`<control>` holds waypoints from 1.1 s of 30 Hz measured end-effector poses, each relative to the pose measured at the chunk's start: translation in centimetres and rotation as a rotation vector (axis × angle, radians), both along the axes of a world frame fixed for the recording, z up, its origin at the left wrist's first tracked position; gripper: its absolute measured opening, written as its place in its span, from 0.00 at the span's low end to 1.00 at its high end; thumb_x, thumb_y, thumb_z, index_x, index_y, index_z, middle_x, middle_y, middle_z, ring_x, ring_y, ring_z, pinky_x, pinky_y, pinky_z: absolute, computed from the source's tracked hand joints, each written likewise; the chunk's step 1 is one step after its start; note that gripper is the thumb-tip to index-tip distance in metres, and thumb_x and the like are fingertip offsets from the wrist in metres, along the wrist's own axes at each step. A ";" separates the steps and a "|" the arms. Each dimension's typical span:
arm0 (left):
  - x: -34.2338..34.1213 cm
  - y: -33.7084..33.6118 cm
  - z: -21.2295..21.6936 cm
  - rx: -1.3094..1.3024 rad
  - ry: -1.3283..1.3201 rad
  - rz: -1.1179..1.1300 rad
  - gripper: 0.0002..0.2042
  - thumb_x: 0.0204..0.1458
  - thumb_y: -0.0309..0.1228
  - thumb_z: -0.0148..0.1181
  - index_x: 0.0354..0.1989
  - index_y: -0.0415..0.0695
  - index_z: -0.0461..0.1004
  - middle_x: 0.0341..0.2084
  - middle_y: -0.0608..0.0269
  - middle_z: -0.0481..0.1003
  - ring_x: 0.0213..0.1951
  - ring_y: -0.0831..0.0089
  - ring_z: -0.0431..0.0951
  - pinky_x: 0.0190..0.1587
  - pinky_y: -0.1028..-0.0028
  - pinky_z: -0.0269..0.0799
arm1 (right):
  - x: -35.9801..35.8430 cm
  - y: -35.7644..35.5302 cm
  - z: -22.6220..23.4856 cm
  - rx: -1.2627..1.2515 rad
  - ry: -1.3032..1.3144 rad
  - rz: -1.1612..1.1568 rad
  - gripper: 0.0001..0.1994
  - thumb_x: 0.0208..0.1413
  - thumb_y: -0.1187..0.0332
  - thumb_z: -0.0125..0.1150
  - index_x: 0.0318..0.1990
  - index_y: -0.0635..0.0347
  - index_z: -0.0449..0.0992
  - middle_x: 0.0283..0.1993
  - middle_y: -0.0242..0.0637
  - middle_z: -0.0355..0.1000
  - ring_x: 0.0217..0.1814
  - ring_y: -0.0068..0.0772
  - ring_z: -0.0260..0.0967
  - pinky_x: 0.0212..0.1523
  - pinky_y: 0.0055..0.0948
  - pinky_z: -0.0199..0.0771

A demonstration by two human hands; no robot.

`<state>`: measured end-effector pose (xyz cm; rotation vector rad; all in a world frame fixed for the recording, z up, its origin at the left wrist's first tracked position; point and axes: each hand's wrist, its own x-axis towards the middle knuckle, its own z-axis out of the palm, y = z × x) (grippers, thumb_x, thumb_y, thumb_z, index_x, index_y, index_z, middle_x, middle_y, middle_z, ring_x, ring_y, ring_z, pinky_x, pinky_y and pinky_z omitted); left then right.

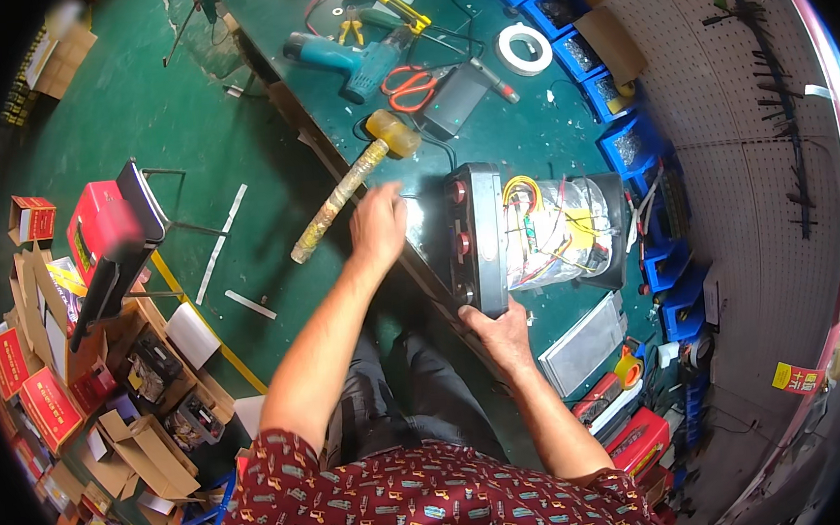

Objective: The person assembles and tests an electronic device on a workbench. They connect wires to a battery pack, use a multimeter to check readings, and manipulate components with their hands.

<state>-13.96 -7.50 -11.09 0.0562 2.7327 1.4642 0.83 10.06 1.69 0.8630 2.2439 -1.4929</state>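
A device with a thick black end panel (486,242) lies on the green workbench. Red and dark round fittings sit along the panel's left face. Behind it, a clear-wrapped body (557,227) shows yellow, red and white wires. My right hand (501,333) grips the panel's near end, thumb on its corner, other fingers partly hidden. At the bench edge, left of the device, is my left hand (379,226) with fingers curled in; what they hold, if anything, is hidden. Just beyond it a yellow-headed mallet (392,133) rests on the bench, its wrapped handle jutting past the edge.
A teal power tool (355,65), red-handled scissors (409,90), a dark box (456,99) and a white tape roll (524,50) lie farther back. Blue parts bins (631,142) line the right side. Cartons (144,452) and a chair (111,287) stand on the floor at left.
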 end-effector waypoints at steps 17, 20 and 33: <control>-7.7 1.8 -1.0 -0.315 0.222 -0.107 0.06 0.54 0.31 0.63 0.35 0.43 0.76 0.36 0.52 0.75 0.44 0.52 0.77 0.43 0.55 0.74 | 0.3 0.5 -1.2 0.020 0.028 0.029 0.21 0.46 0.65 0.70 0.46 0.68 0.77 0.40 0.45 0.78 0.41 0.37 0.76 0.48 0.33 0.74; -7.3 2.2 -0.8 -0.296 0.221 -0.117 0.05 0.55 0.30 0.58 0.32 0.42 0.73 0.36 0.50 0.75 0.44 0.50 0.77 0.43 0.53 0.74 | 0.3 0.4 -1.0 0.043 -0.026 0.049 0.20 0.46 0.65 0.70 0.45 0.68 0.77 0.39 0.43 0.78 0.40 0.35 0.75 0.47 0.33 0.74; 15.2 4.0 1.2 0.720 -0.191 0.202 0.06 0.50 0.18 0.66 0.29 0.35 0.73 0.39 0.53 0.82 0.34 0.76 0.82 0.35 0.76 0.78 | 0.5 -0.2 -1.1 -0.034 -0.016 -0.035 0.14 0.50 0.70 0.69 0.44 0.65 0.80 0.40 0.30 0.78 0.40 0.24 0.73 0.47 0.27 0.72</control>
